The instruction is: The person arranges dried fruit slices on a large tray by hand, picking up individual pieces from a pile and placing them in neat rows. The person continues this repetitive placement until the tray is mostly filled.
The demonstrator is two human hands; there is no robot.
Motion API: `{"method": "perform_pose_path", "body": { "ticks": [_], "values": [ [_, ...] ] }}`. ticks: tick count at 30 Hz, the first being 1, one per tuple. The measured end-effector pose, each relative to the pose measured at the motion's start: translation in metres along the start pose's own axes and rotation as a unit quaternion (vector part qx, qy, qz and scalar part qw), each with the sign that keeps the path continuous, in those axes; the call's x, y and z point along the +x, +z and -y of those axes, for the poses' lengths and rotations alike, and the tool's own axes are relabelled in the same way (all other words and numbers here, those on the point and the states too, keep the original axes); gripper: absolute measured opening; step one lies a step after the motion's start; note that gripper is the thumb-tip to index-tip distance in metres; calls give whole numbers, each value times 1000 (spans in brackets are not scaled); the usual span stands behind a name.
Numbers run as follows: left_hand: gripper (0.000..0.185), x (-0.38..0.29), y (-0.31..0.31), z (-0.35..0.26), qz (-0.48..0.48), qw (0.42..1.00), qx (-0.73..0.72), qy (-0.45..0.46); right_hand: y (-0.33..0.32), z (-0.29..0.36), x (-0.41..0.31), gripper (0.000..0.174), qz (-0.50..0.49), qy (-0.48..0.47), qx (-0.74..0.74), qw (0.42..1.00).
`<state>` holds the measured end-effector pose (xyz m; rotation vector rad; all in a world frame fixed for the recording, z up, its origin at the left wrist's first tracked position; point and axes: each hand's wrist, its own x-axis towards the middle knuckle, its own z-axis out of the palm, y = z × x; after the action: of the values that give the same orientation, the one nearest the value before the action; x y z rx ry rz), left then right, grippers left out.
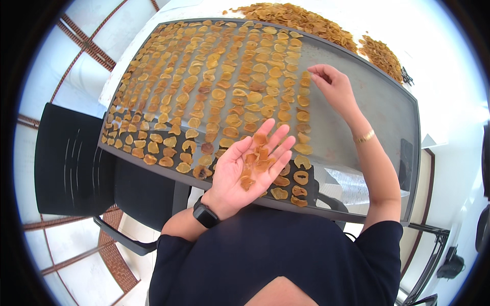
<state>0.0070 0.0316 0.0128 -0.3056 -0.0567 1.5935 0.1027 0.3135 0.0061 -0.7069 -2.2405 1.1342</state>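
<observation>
My left hand [252, 164] is palm up above the near edge of a large framed, glossy panel [356, 114]. Several curled, amber dried slices [262, 153], probably fruit, rest on its palm and fingers. My right hand [331, 82] has thumb and forefinger close together at the far end of the rightmost row. Their tips meet the edge of a dried slice [305, 79]; whether they pinch it is unclear. Many similar slices [218, 94] lie flat in long rows across the panel's left and middle. Part of the rows is hidden under my left hand.
Beyond the panel, a large heap of dried slices [298, 21] and a smaller heap [381, 55] sit on a white-covered table [413, 46]. A black chair [72, 160] stands at the left. Metal legs [428, 256] and a black object [451, 264] are at lower right.
</observation>
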Motion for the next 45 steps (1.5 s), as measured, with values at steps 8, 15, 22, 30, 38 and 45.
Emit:
{"method": "perform_pose_path", "body": {
  "ticks": [8, 15, 22, 30, 38, 45],
  "values": [
    [50, 1, 6, 8, 16, 998, 48, 25, 14, 93, -86, 17, 159, -262, 30, 951],
    [51, -1, 2, 3, 46, 997, 54, -13, 23, 95, -100, 18, 167, -294, 10, 941],
    [51, -1, -1, 2, 45, 998, 41, -12, 25, 94, -99, 19, 169, -291, -7, 942],
    [50, -1, -1, 1, 50, 998, 29, -22, 28, 91, -101, 18, 166, -281, 4, 945],
    [48, -4, 6, 6, 3, 1000, 16, 15, -5, 90, -72, 6, 90, -139, 27, 986],
    [38, -11, -3, -3, -30, 991, 112, -65, -31, 10, 14, 17, -35, 64, 4, 997]
  ]
}}
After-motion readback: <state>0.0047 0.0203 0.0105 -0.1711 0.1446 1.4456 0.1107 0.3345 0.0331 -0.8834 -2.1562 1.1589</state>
